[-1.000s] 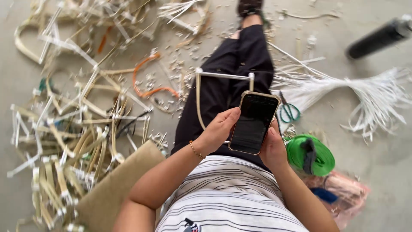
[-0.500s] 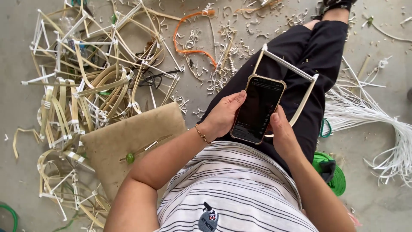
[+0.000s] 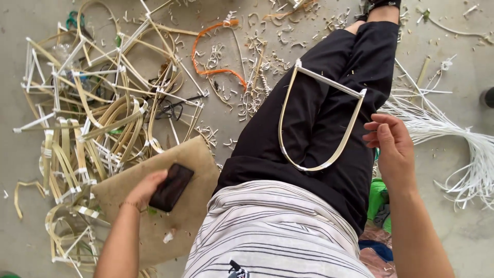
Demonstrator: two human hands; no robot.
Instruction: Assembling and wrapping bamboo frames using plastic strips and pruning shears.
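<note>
You are seated on a grey concrete floor (image 3: 458, 242), your legs in black trousers (image 3: 329, 103) stretched out ahead and a striped shirt (image 3: 272, 231) at the bottom of the view; to your left sprawls a big heap of bent cane frames (image 3: 98, 118), pale strips bound at the joints with white tape, lying tangled over one another; to your right a bundle of white strips (image 3: 453, 139) fans out across the floor, well apart from the heap. Beside your left hip lies a tan cardboard sheet (image 3: 195, 159); past your left knee an orange cord (image 3: 211, 69) curls among scattered shavings; by your right hip sits something green (image 3: 378, 195), half hidden by your arm.

Across your lap rests a U-shaped cane frame (image 3: 319, 123), its straight crossbar toward your knees and its curved bottom toward your waist; nothing grips it. Your right hand (image 3: 391, 144) hovers just beside the frame's right leg, fingers loosely curled and slightly parted, holding nothing; whether a fingertip touches the cane, you cannot tell from here. Your left hand (image 3: 149, 188) is over the cardboard, fingers and thumb wrapped round a dark phone (image 3: 172, 186), which tilts with its upper end pointing away from you.
</note>
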